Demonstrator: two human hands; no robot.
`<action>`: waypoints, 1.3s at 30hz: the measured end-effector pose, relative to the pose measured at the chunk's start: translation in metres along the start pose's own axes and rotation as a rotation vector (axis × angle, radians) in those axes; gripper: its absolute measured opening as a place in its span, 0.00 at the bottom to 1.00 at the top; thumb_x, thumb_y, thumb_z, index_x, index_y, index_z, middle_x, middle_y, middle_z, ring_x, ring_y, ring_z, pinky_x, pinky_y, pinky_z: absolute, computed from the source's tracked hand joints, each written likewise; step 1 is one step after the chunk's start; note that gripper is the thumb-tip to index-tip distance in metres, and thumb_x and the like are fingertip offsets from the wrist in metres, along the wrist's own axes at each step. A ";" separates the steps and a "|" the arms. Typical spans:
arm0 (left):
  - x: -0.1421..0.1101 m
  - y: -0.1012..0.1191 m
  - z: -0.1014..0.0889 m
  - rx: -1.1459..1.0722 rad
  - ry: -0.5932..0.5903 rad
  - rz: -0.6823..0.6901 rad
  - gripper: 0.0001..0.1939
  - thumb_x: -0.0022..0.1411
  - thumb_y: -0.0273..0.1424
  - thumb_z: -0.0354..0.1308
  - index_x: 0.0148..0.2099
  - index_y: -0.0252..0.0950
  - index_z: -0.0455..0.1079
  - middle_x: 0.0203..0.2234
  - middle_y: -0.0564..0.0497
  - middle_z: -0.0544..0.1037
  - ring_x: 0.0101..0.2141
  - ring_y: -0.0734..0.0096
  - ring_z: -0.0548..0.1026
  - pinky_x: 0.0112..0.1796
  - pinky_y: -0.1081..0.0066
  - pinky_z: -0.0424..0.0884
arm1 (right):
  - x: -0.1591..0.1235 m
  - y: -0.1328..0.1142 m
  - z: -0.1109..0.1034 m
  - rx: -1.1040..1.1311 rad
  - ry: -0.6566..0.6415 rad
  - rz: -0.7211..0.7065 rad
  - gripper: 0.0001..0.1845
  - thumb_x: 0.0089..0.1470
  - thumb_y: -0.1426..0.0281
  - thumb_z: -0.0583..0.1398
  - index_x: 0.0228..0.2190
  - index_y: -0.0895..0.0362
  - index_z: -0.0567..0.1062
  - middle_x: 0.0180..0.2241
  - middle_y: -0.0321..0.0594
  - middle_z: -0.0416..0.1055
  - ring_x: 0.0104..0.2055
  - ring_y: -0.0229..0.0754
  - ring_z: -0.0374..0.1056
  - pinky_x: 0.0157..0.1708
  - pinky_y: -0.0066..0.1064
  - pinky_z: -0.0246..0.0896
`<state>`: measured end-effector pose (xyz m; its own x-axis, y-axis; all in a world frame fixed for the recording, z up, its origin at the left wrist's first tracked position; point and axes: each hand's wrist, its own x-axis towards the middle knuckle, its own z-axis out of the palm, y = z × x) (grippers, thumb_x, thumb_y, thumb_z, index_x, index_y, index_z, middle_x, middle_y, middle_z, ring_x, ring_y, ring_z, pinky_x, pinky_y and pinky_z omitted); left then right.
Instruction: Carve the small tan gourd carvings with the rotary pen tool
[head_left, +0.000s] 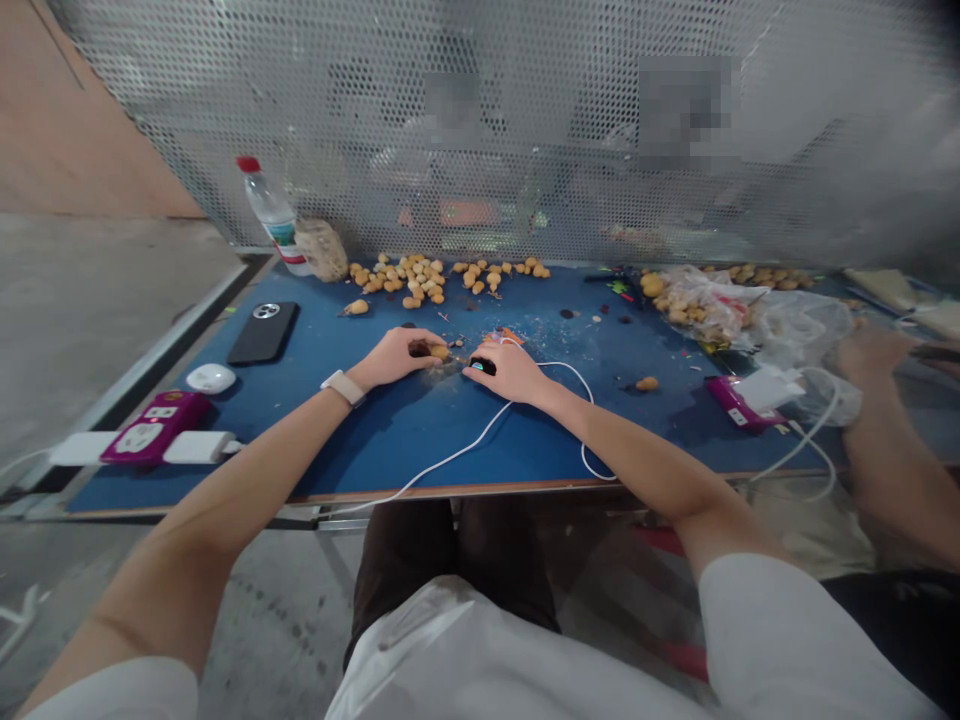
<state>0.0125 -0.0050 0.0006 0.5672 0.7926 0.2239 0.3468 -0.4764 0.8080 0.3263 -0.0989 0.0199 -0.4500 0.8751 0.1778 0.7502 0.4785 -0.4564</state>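
Note:
My left hand, with a pale band at its wrist, is closed around a small tan gourd just above the blue table. My right hand grips a small black rotary tool with a lit display. A white cable runs out from around this hand and over the table's front edge. The tool's thin tip points at the gourd; whether they touch I cannot make out. Fine dust lies beneath both hands. Orange-red scraps lie just behind my right hand.
Several small gourds are heaped along the mesh screen. A bottle, jar, phone, white case and purple power strip stand left. At right are bagged gourds and another person's hand.

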 end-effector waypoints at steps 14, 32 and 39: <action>-0.001 0.001 0.000 -0.011 -0.005 -0.012 0.36 0.60 0.61 0.87 0.57 0.38 0.96 0.48 0.39 0.96 0.46 0.49 0.92 0.60 0.46 0.91 | 0.001 0.001 0.001 -0.013 0.001 -0.017 0.18 0.88 0.54 0.67 0.55 0.52 0.92 0.59 0.51 0.92 0.65 0.60 0.86 0.67 0.49 0.75; -0.001 0.004 -0.002 0.034 -0.025 -0.006 0.37 0.64 0.61 0.86 0.61 0.37 0.96 0.49 0.38 0.96 0.48 0.46 0.92 0.59 0.49 0.90 | 0.001 0.003 0.002 -0.025 0.084 0.068 0.19 0.87 0.55 0.66 0.58 0.55 0.92 0.60 0.56 0.92 0.64 0.63 0.86 0.67 0.52 0.78; -0.001 0.002 -0.004 0.095 -0.037 0.020 0.34 0.70 0.55 0.81 0.67 0.37 0.96 0.52 0.39 0.98 0.48 0.50 0.93 0.59 0.54 0.91 | 0.000 0.004 0.004 -0.038 0.063 0.049 0.21 0.87 0.53 0.67 0.61 0.55 0.92 0.62 0.55 0.92 0.65 0.63 0.87 0.68 0.52 0.78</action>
<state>0.0100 -0.0053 0.0043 0.6014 0.7687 0.2178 0.4034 -0.5275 0.7477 0.3272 -0.0970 0.0149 -0.3818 0.8998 0.2113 0.7888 0.4363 -0.4329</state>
